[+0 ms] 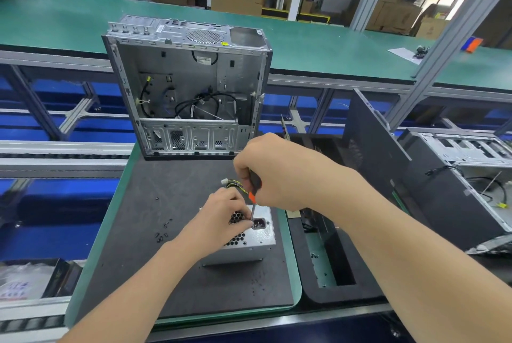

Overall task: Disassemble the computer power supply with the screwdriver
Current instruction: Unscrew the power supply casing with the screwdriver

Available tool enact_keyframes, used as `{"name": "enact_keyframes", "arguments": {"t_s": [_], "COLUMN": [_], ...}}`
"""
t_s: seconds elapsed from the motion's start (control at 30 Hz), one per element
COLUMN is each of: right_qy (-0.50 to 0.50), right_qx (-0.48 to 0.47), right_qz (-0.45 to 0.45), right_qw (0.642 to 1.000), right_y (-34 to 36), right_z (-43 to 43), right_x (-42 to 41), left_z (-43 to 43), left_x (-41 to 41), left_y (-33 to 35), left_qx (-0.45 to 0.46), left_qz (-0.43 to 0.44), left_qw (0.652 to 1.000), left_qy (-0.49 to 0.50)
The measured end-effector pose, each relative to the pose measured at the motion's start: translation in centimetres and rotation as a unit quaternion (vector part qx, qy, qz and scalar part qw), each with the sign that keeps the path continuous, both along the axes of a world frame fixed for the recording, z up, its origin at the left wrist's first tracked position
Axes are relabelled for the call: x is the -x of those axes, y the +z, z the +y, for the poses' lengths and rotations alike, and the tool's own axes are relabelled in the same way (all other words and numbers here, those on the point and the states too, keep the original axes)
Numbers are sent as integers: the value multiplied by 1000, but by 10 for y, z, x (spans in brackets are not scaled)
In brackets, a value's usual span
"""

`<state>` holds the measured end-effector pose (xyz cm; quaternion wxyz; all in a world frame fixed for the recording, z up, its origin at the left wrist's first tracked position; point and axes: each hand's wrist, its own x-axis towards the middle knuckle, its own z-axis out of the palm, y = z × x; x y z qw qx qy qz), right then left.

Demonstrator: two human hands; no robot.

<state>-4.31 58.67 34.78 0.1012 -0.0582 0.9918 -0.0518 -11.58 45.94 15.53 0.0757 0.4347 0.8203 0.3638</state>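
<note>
view: head camera, looking down over both forearms.
power supply [260,237]: grey metal box lying on the dark mat [155,273], close to the mat's right edge, with its grille and socket facing up.
screwdriver [254,190]: black and orange handle; the thin shaft stands nearly upright, tip down on the top face just beside the socket.
right hand [277,173]: wrapped tight round the handle from above.
left hand [221,218]: lies over the grille, fingers bent, tips at the lower end of the shaft; whether they pinch the shaft or only press the box, i cannot tell.
cables [234,186]: yellow and black bundle with a white plug, at the box's far side.
loose screws [163,233]: small dark ones scattered on the mat, left of the box.
computer case [188,87]: open, standing at the mat's far edge.
step in hand: probably loosening a screw on the top face.
doing it well: keep the shaft square to the screw head and bear down while turning, so the tip does not jump out; hold the box flat with the other hand, fingertips clear of the tip.
</note>
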Motion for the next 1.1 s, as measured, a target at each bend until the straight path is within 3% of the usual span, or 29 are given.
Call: {"name": "enact_keyframes", "arguments": {"t_s": [0.23,0.47,0.7,0.83,1.1], "right_qy": [-25,-53,-31,-29,-35], "right_qx": [21,52,67,60,49], "right_qz": [45,88,65,60,65], "right_qw": [998,993,995,996,996], "right_y": [3,-1,-10,-10,-8], "right_z": [7,4,-15,-18,-18], "right_x": [-4,3,14,18,19], "left_z": [7,-59,-116,-121,-130], "left_x": [7,63,55,39,31], "left_y": [9,-3,-70,-106,-129], "left_qx": [90,33,117,159,77], "left_qz": [38,-5,-94,-74,-29], "left_qw": [995,987,956,949,946], "left_qy": [-15,160,250,262,312]}}
